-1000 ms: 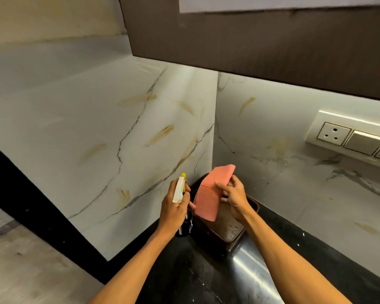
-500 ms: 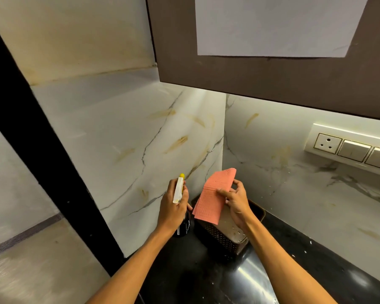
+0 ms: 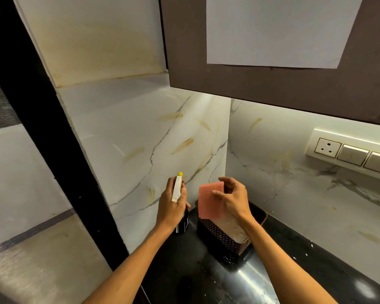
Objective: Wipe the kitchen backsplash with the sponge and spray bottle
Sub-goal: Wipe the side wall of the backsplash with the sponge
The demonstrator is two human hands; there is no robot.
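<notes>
Pink sponge point(image 3: 209, 201) hangs from grip of right hand point(image 3: 235, 199)

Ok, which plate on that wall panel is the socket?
The leftmost plate: it shows three pin holes, while the others to its right are flat switches.

No text, brand or number can be read here. The white sheet of paper point(image 3: 272, 29) on the brown cabinet door point(image 3: 184, 51) at 12 o'clock shows a plain face, and the socket and switch plate point(image 3: 351, 153) at 3 o'clock bears only pin holes. A faint pale mark on the dark body of the spray bottle point(image 3: 183, 223), gripped by the left hand point(image 3: 171, 205) near 6 o'clock, is too blurred to make out.
</notes>
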